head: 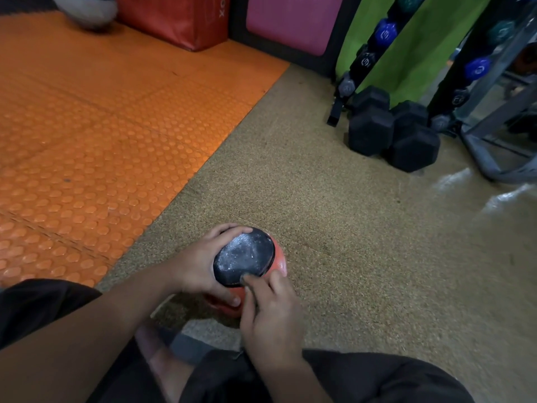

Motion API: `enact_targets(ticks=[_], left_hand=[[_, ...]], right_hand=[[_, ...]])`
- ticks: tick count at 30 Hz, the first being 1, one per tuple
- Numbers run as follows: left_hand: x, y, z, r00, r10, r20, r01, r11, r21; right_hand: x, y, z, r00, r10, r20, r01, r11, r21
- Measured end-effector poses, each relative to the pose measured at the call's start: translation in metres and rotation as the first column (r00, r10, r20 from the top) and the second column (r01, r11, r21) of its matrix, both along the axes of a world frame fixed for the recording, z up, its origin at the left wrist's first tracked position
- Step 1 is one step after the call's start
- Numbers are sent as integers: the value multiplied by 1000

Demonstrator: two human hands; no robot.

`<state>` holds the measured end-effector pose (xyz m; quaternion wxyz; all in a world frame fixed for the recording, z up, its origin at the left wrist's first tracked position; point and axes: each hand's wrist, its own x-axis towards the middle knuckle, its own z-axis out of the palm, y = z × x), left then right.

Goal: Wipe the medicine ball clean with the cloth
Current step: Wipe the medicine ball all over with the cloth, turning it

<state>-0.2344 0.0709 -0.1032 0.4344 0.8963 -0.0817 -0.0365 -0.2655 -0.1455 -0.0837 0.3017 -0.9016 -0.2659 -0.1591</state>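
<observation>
A small orange medicine ball (279,258) with a dusty black round panel (244,255) on top sits low in the view, just above the brown speckled floor. My left hand (200,264) grips its left side, fingers over the far edge and thumb underneath. My right hand (270,312) is at the near edge of the black panel and pinches a small dark piece of cloth (249,279) against it. Most of the cloth is hidden by the fingers.
An orange studded mat (96,135) covers the floor to the left. Black hex dumbbells (392,132) lie at the right beside a rack of coloured dumbbells (386,33). A red block (177,16), a pink pad and a grey ball stand at the back. My dark-clothed legs fill the bottom.
</observation>
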Motion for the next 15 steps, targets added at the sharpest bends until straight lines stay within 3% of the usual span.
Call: enact_targets(ticks=[5, 7, 9, 11, 15], left_hand=[[0, -1, 0, 1000, 5, -15, -5, 1000, 11], [2, 1, -1, 1000, -3, -9, 3, 1000, 3], [3, 1, -1, 1000, -7, 5, 7, 1000, -4], [3, 0, -2, 1000, -11, 8, 11, 1000, -3], [4, -1, -1, 1000, 14, -21, -15, 999, -34]], right_hand=[[43, -2, 6, 975, -219, -36, 221, 971, 88], [25, 6, 5, 988, -144, 55, 145, 989, -14], [-1, 12, 4, 991, 65, 120, -44, 985, -168], [0, 11, 3, 972, 173, 160, -129, 959, -254], [35, 1, 5, 987, -10, 158, 22, 997, -79]])
